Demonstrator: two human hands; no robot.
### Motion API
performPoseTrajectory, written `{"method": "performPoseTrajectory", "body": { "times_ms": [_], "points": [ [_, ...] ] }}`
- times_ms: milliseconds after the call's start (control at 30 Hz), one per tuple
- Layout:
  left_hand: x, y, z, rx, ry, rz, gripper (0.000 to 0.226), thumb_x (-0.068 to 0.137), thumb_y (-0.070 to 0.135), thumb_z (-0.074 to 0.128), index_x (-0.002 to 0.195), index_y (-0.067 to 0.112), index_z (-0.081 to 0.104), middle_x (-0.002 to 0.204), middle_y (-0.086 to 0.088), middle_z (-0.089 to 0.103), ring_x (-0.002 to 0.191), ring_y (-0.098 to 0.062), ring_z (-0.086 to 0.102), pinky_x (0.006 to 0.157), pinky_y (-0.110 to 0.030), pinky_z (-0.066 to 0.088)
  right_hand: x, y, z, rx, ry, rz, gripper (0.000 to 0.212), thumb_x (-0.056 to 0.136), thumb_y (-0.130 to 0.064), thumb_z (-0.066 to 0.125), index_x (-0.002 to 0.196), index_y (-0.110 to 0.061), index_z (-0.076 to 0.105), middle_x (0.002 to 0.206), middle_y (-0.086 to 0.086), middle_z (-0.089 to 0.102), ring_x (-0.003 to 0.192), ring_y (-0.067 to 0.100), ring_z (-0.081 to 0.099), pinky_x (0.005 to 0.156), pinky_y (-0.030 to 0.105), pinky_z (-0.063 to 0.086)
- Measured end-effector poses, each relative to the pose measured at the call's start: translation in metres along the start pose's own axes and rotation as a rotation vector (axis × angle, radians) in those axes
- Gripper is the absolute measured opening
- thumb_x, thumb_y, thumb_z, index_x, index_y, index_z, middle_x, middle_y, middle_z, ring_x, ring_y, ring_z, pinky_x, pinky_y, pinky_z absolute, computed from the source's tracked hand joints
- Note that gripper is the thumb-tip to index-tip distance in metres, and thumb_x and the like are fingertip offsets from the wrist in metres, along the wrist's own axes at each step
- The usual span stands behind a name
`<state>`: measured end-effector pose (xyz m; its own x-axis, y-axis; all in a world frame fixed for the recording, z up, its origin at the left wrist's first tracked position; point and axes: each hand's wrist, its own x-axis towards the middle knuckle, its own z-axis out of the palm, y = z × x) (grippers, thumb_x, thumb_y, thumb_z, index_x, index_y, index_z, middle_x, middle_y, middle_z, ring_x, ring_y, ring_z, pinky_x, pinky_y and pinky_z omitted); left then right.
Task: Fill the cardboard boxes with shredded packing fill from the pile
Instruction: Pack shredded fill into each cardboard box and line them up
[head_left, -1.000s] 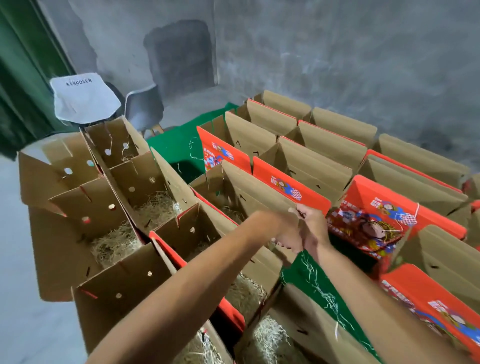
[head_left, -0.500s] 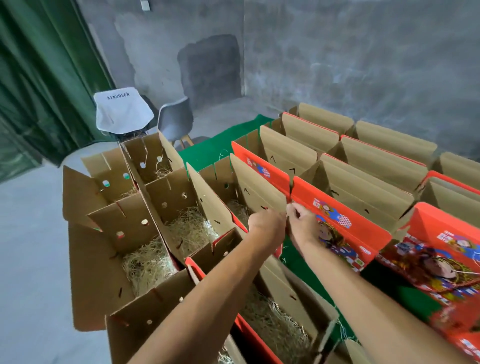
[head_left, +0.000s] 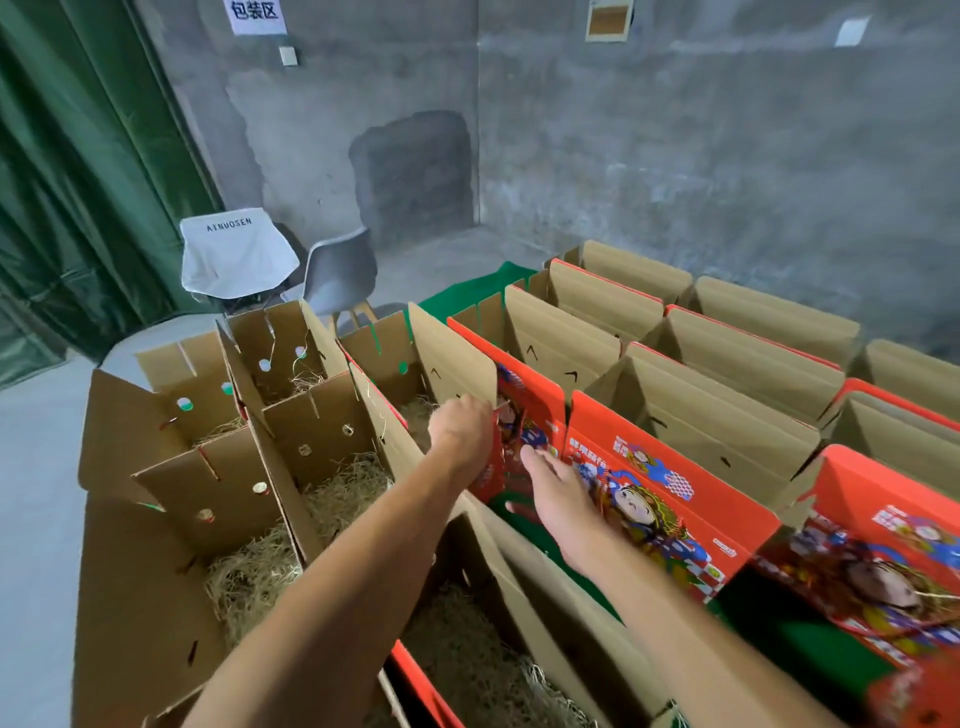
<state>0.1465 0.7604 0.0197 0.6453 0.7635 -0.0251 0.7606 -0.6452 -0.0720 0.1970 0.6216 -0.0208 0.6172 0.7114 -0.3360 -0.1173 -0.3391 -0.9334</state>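
Observation:
Rows of open cardboard boxes stand in front of me. Several on the left hold straw-like shredded fill (head_left: 343, 493), and a near one (head_left: 467, 654) is also lined with it. The boxes on the right (head_left: 727, 415) show brown insides and red printed outer faces. My left hand (head_left: 462, 434) grips the top edge of a red printed flap (head_left: 524, 415) between two boxes. My right hand (head_left: 556, 493) lies against the red printed face just below, fingers stretched out and thumb spread. The pile of fill is out of view.
A green cloth (head_left: 467, 291) lies under the boxes. A white-covered chair (head_left: 236, 254) and a grey chair (head_left: 337, 275) stand behind the boxes on the left. A green curtain (head_left: 78, 182) hangs at the left and a concrete wall (head_left: 675, 156) closes the back.
My view has tilted up toward the wall. My left hand stays on the flap's edge, while my right hand has slid down from the edge onto the printed face.

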Motion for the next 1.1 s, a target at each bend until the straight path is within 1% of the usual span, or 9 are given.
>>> {"method": "performPoseTrajectory", "body": {
  "times_ms": [100,233,333,467,633,733,833,967,1100],
  "points": [
    [0.012,-0.018,0.001,0.006,-0.014,-0.071,0.033,0.094,0.014,0.06,0.128,0.013,0.062,0.126,-0.005,0.064,0.118,-0.026,0.063,0.086,-0.038,0.055,-0.008,-0.005,0.0,0.008,-0.041,-0.023,0.028,0.096,-0.056,0.049,0.113,-0.041,0.065,0.104,-0.026,0.065,0.094,-0.009,0.059,0.06,0.009,0.048],
    [0.014,-0.022,0.007,-0.086,-0.053,-0.103,0.033,0.097,0.013,0.056,0.129,0.012,0.061,0.125,-0.007,0.065,0.116,-0.028,0.063,0.087,-0.039,0.054,-0.018,-0.008,-0.005,0.034,-0.099,-0.029,0.035,0.101,-0.048,0.047,0.129,-0.031,0.061,0.12,-0.015,0.067,0.104,0.0,0.063,0.078,0.023,0.055],
    [-0.001,-0.005,-0.004,-0.161,0.01,-0.097,0.028,0.095,0.015,0.051,0.12,0.014,0.064,0.115,-0.009,0.067,0.107,-0.03,0.066,0.082,-0.039,0.055,-0.028,-0.011,-0.012,0.049,-0.063,-0.071,0.024,0.102,-0.046,0.048,0.118,-0.037,0.063,0.108,-0.024,0.07,0.094,-0.007,0.066,0.069,0.014,0.052],
    [-0.042,0.039,-0.029,-0.295,0.143,0.09,0.019,0.089,0.02,0.051,0.099,0.015,0.066,0.102,-0.008,0.07,0.095,-0.032,0.068,0.078,-0.038,0.054,-0.046,-0.02,-0.034,0.001,0.029,-0.148,0.019,0.104,-0.035,0.047,0.104,-0.037,0.066,0.102,-0.015,0.073,0.098,0.002,0.069,0.093,0.033,0.055],
    [-0.109,0.098,-0.054,-0.485,0.157,0.256,0.024,0.09,0.021,0.049,0.107,0.023,0.065,0.101,-0.005,0.071,0.096,-0.033,0.067,0.077,-0.038,0.055,-0.095,-0.026,-0.094,-0.23,0.195,-0.3,0.03,0.103,-0.023,0.046,0.127,-0.033,0.061,0.116,-0.019,0.066,0.093,-0.012,0.061,0.07,0.0,0.041],
    [-0.156,0.151,-0.063,-0.433,0.112,0.393,0.022,0.09,0.019,0.049,0.11,0.019,0.06,0.107,-0.006,0.068,0.103,-0.032,0.064,0.078,-0.039,0.05,-0.141,-0.01,-0.148,-0.717,0.382,-0.363,0.032,0.088,-0.017,0.057,0.118,-0.028,0.063,0.106,-0.007,0.07,0.099,0.018,0.065,0.08,0.024,0.051],
    [-0.205,0.217,-0.063,-0.344,0.059,0.601,0.03,0.088,0.021,0.056,0.118,0.016,0.054,0.119,-0.007,0.06,0.115,-0.031,0.056,0.087,-0.041,0.047,-0.199,0.014,-0.208,-1.186,0.536,-0.266,0.049,0.073,-0.019,0.067,0.123,-0.017,0.062,0.125,0.001,0.062,0.119,0.026,0.056,0.106,0.038,0.042],
    [-0.262,0.29,-0.06,-0.285,-0.047,0.795,0.06,0.083,0.015,0.063,0.14,0.02,0.044,0.136,-0.006,0.049,0.122,-0.032,0.049,0.099,-0.044,0.046,-0.272,0.059,-0.274,-1.336,0.622,-0.007,0.064,0.082,-0.029,0.062,0.143,-0.021,0.044,0.139,-0.002,0.052,0.127,0.023,0.05,0.109,0.038,0.034],
    [-0.299,0.342,-0.048,-0.307,-0.126,0.866,0.073,0.084,0.012,0.064,0.148,0.03,0.035,0.153,-0.003,0.032,0.133,-0.033,0.04,0.103,-0.048,0.045,-0.321,0.108,-0.32,-1.366,0.685,0.049,0.052,0.086,-0.027,0.059,0.136,-0.023,0.046,0.131,0.0,0.054,0.12,0.025,0.052,0.101,0.038,0.04]
  ]
}}
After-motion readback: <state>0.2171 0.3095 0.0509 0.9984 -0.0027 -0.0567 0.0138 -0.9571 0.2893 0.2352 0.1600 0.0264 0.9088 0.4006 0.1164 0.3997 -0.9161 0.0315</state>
